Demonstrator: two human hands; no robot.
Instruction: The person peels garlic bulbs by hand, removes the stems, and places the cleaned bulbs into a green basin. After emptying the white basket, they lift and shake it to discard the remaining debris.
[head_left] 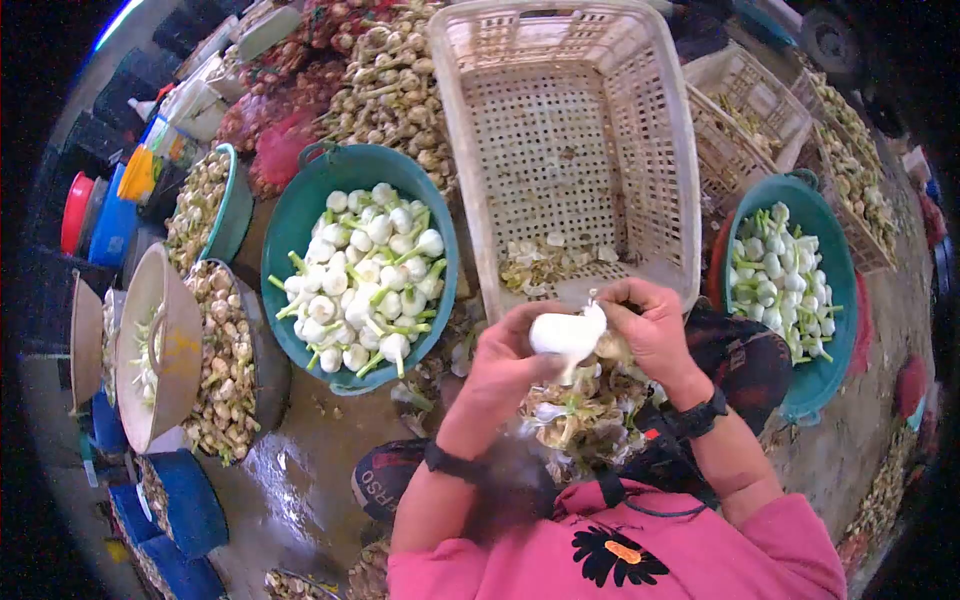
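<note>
A white peeled garlic bulb [566, 335] is held in front of me, above a heap of dry garlic skins [580, 415] at my lap. My left hand [508, 352] wraps its fingers and thumb round the bulb's left side. At the bulb's right edge, my right hand [650, 325] is closed, its fingertips pinched on what looks like a bit of skin, too small to make out clearly. Just beyond both hands lies the large white plastic crate [540, 130], with loose skins on its near end.
Left of the crate is a green basin [275, 270] of white bulbs; another green basin [840, 290] of bulbs is at the right. Unpeeled garlic [395, 90] is piled behind. Blue buckets [185, 505] and a beige tub [178, 350] stand at the left.
</note>
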